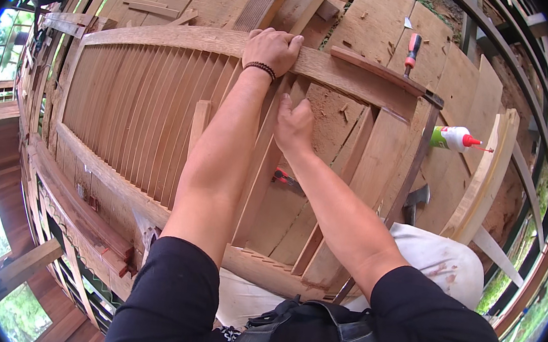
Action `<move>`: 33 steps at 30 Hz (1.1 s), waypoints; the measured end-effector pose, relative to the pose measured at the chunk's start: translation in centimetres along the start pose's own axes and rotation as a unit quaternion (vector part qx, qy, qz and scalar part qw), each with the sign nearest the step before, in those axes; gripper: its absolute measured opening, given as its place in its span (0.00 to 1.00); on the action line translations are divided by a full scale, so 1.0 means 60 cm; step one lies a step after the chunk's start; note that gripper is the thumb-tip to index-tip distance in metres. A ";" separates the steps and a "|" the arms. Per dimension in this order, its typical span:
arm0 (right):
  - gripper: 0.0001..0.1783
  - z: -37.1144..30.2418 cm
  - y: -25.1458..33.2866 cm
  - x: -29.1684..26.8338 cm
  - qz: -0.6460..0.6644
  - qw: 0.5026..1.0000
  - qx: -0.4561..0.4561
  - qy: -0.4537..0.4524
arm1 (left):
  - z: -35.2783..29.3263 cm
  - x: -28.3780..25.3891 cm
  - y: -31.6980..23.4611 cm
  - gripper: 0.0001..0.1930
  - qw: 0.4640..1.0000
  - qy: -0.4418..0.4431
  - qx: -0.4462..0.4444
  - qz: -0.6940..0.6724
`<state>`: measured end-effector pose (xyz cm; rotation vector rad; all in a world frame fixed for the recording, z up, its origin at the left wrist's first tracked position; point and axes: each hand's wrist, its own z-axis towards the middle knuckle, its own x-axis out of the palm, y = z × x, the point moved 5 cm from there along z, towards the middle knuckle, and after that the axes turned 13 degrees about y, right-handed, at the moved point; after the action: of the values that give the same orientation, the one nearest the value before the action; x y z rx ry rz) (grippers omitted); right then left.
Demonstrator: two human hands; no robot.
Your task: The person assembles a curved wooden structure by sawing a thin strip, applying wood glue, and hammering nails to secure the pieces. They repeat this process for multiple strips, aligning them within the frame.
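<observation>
A louvered wooden frame [181, 36] lies across the middle, with several thin slats [141, 103] set side by side in its left part. My left hand [272, 52], a dark beaded bracelet at its wrist, is closed over the frame's far rail. Nearer to me, my right hand [295, 126] grips the upper part of a loose-looking wooden slat [258, 183] that spans the frame at the edge of the opening. Its fingertips are partly hidden. A short wooden piece [301, 87] shows just beyond that hand. Through the opening, a red and black tool [288, 180] is visible below.
On the right are a red-handled screwdriver or chisel [412, 54], a white and green glue bottle [454, 138] with a red cap, and an axe-like metal head [417, 196]. A reddish wood strip [378, 72] rests on the frame's far right corner. Curved timber [483, 180] stands beyond.
</observation>
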<state>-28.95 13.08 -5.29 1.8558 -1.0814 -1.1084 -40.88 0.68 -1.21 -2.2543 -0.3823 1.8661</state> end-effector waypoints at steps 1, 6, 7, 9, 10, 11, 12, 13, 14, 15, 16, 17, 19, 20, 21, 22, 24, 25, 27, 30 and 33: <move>0.31 0.003 0.000 0.003 -0.012 1.000 0.003 0.006 | 0.000 0.003 0.004 0.25 1.000 -0.008 0.000 -0.001; 0.28 -0.006 -0.002 -0.006 -0.009 0.999 -0.015 0.036 | -0.003 0.001 0.019 0.23 1.000 0.017 -0.010 -0.007; 0.28 -0.009 0.005 -0.007 0.005 0.999 -0.013 0.036 | -0.001 -0.007 0.022 0.23 1.000 0.019 -0.007 -0.005; 0.29 -0.011 0.012 -0.004 0.014 1.000 -0.014 0.025 | -0.006 -0.005 0.017 0.23 1.000 0.015 -0.012 0.000; 0.30 -0.008 0.011 -0.005 0.006 1.000 -0.018 0.009 | -0.002 -0.004 0.011 0.23 1.000 0.017 -0.012 0.004; 0.31 -0.005 0.011 -0.006 -0.002 1.000 -0.023 -0.007 | 0.000 -0.002 0.006 0.23 1.000 0.019 -0.011 0.009; 0.31 0.002 0.010 -0.005 -0.006 1.000 -0.021 -0.005 | -0.003 -0.001 -0.001 0.23 1.000 0.003 -0.003 0.013; 0.31 0.005 0.009 -0.002 -0.013 1.000 -0.017 0.002 | -0.003 0.002 0.003 0.24 1.000 0.002 -0.006 0.011; 0.31 0.006 0.007 0.001 -0.019 1.000 -0.012 0.009 | -0.002 0.003 0.008 0.24 1.000 0.002 -0.008 0.009; 0.30 0.005 0.005 0.003 -0.023 0.999 -0.017 0.017 | 0.000 0.005 0.014 0.24 1.000 0.002 -0.011 0.007; 0.28 0.002 0.006 0.000 -0.027 0.999 -0.020 0.026 | 0.002 0.004 0.017 0.24 1.000 0.001 -0.011 0.010; 0.27 -0.001 0.007 -0.004 -0.031 0.999 -0.023 0.035 | 0.006 0.000 0.023 0.24 1.000 0.000 -0.012 0.012; 0.27 -0.002 0.015 -0.009 -0.013 0.999 -0.016 0.043 | 0.009 -0.010 0.031 0.24 1.000 -0.001 -0.012 0.021; 0.27 -0.003 0.019 -0.008 -0.001 0.999 -0.013 0.047 | 0.008 -0.010 0.027 0.24 0.999 0.000 -0.012 0.030; 0.28 -0.007 0.016 -0.007 0.000 0.999 -0.008 0.041 | 0.003 -0.007 0.023 0.24 1.000 0.003 -0.013 0.018; 0.29 -0.007 0.010 -0.008 0.000 1.000 -0.005 0.031 | -0.002 -0.003 0.016 0.24 1.000 0.003 -0.011 0.003; 0.31 -0.007 -0.001 -0.006 -0.003 1.000 -0.001 0.013 | -0.005 -0.002 0.005 0.23 1.000 -0.015 -0.014 -0.007; 0.31 -0.006 0.000 -0.005 -0.006 1.000 -0.001 0.007 | -0.004 -0.001 0.007 0.23 1.000 -0.017 -0.015 0.000; 0.30 0.001 0.003 0.001 -0.005 1.000 -0.001 0.014 | 0.000 0.002 0.008 0.23 1.000 -0.022 -0.016 0.013; 0.29 -0.003 0.006 -0.012 -0.004 0.999 -0.001 0.047 | -0.001 -0.003 0.013 0.24 0.999 -0.030 -0.003 -0.013; 0.27 -0.010 0.015 -0.013 0.006 0.999 -0.011 0.052 | -0.004 -0.006 0.023 0.24 1.000 -0.019 0.003 -0.012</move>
<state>-28.88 13.52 -4.04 1.8653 -1.0169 -1.0021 -40.62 -0.75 -1.29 -2.2026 -0.4082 1.8986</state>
